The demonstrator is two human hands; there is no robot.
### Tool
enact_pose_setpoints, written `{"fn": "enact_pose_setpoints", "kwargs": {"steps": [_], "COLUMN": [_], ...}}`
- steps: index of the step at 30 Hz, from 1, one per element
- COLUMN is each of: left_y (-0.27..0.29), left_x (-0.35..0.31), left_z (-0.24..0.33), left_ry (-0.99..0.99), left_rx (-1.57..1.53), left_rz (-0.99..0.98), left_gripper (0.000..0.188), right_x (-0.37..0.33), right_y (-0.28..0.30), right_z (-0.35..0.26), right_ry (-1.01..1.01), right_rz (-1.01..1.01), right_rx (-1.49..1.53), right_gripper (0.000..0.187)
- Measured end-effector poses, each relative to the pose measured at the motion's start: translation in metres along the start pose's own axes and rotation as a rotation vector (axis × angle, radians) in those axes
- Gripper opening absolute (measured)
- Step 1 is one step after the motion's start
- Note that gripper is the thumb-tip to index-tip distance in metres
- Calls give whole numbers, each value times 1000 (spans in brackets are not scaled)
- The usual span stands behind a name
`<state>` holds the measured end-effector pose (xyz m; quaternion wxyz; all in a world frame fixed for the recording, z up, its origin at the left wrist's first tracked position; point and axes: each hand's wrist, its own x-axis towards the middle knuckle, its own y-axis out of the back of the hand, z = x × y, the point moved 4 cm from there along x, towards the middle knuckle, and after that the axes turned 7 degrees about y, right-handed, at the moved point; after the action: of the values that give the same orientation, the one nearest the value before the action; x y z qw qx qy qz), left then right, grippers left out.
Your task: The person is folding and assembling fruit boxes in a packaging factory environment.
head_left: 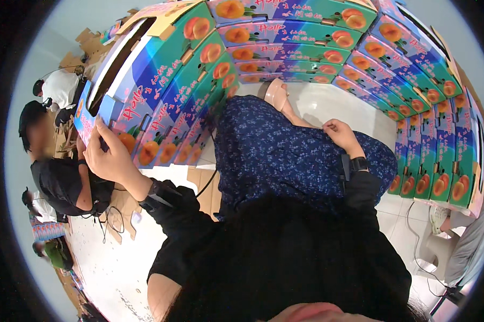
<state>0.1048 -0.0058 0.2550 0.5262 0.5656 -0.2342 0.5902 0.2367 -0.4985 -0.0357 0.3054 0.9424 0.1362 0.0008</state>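
Left hand (106, 153), at nine o'clock, has its fingertips on the near corner of the peach-printed box (148, 80); whether they clamp the panel or merely rest on it cannot be told from this angle. Right hand (338, 134), toward two o'clock over the dark floral skirt (274, 155), is loosely curled and grasps nothing visible. The box lies at ten o'clock, topmost on the left-hand stack (183, 102). Judged as cardboard: walls stiff, weight light if unfilled, printed faces somewhat slick, edges of the long top opening prone to creasing. Recommended hold: both end walls, low near the corners, one hand per end, clear of the opening. Long axis runs from seven to one o'clock; the printed long side faces about four o'clock, and the near end points toward seven.
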Motion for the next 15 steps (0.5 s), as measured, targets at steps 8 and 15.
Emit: {"fn": "enact_pose_setpoints", "kwargs": {"steps": [8, 15], "left_y": [6, 13], "left_x": [0, 9], "left_z": [-1, -1], "left_ry": [-19, 152], "left_rx": [-4, -177], "left_rz": [-14, -234], "left_gripper": [22, 25], "right_x": [-2, -5], "right_y": [2, 3], "right_z": [-7, -9], "right_ry": [-2, 31], "right_rz": [10, -11], "right_rx": [-19, -41], "right_gripper": [19, 19]}}
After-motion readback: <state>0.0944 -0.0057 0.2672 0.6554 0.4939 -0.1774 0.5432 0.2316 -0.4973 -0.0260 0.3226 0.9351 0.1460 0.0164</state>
